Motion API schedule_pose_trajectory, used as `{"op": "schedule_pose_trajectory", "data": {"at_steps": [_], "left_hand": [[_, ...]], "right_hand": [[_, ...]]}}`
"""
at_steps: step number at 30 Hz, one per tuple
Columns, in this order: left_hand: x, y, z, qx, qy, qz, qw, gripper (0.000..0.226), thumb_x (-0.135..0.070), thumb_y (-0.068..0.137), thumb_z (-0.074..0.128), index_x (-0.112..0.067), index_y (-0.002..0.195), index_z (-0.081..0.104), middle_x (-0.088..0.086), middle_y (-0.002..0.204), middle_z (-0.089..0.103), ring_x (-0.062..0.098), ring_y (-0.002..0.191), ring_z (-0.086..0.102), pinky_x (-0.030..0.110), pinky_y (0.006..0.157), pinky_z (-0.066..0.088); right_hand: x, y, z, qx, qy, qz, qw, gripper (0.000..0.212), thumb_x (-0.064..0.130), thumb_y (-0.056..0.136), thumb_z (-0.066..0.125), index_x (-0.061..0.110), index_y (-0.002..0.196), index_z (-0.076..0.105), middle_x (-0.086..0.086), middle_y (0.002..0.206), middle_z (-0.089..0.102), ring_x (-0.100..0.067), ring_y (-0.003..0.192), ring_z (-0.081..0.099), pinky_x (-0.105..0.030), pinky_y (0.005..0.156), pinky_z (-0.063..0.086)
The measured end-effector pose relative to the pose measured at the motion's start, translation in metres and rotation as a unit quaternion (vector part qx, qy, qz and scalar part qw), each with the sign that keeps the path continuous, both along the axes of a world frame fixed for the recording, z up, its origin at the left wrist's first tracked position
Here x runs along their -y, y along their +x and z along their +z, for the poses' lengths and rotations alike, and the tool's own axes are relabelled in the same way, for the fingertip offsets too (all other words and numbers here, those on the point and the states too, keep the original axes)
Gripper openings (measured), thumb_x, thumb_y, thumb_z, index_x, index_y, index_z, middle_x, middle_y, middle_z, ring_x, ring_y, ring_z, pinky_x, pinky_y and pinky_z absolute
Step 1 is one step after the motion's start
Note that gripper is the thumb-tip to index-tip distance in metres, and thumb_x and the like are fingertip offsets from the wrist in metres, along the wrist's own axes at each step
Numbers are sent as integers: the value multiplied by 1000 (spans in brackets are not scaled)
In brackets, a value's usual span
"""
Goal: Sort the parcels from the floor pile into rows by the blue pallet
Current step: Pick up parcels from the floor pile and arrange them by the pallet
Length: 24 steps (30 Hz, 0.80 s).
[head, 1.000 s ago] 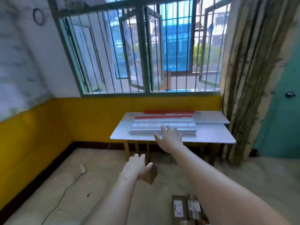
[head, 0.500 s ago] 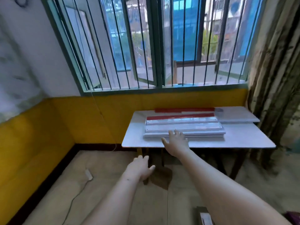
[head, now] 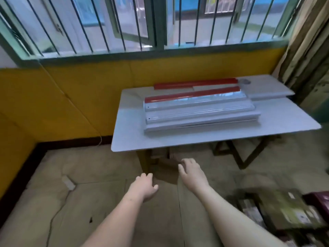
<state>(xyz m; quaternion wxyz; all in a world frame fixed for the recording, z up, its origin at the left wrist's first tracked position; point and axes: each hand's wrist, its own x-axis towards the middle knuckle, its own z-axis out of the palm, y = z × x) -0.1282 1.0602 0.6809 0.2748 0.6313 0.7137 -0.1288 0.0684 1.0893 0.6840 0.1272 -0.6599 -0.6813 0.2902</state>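
Observation:
Both my arms reach forward over the bare floor. My left hand (head: 143,187) hangs with loosely curled fingers and holds nothing. My right hand (head: 192,172) is a little further out, fingers spread and relaxed, also empty, just in front of the table's near edge. A blurred heap of parcels (head: 284,211) lies on the floor at the lower right, dark boxes with pale labels, to the right of my right forearm. No blue pallet is in view.
A white table (head: 135,139) stands under the barred window, carrying a stack of white slats (head: 199,113) with red strips. A white plug and cable (head: 68,182) lie on the floor at the left. A curtain (head: 306,56) hangs at the right.
The view has dropped and moved closer to the table. Both hands have sunk from table height toward the floor. The parcel heap has come into view at the lower right.

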Motion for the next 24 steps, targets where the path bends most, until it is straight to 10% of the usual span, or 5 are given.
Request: {"op": "schedule_pose_trajectory", "data": {"at_steps": [10, 15, 19, 24], "left_hand": [[-150, -11, -432, 86, 79, 94, 989, 65, -42, 99, 46, -11, 152, 24, 11, 147, 42, 27, 130, 46, 36, 104, 44], [-234, -4, -624, 92, 223, 69, 968, 78, -42, 97, 48, -8, 156, 10, 14, 155, 22, 34, 139, 31, 43, 110, 37], [-284, -18, -713, 142, 238, 199, 940, 95, -57, 85, 54, -11, 155, 8, 17, 156, 17, 40, 143, 23, 51, 115, 28], [-265, -25, -725, 363, 132, 417, 823, 97, -51, 71, 74, -33, 152, 23, 8, 156, 24, 38, 137, 34, 55, 109, 37]], "right_hand": [[-128, -17, -415, -80, -101, -130, 983, 57, 30, 100, 48, 14, 151, 28, -11, 148, 36, -29, 129, 45, -32, 100, 40], [-218, -13, -616, -143, -122, -169, 968, 95, 56, 83, 59, 15, 157, 14, -14, 156, 30, -36, 135, 42, -45, 106, 43], [-272, -27, -702, -196, -156, -202, 947, 65, 36, 97, 54, 15, 151, 26, -11, 142, 48, -34, 127, 50, -39, 103, 45], [-266, -24, -701, -212, -145, -221, 941, 50, 41, 97, 52, 19, 140, 39, -8, 127, 54, -31, 113, 54, -45, 100, 48]]}}
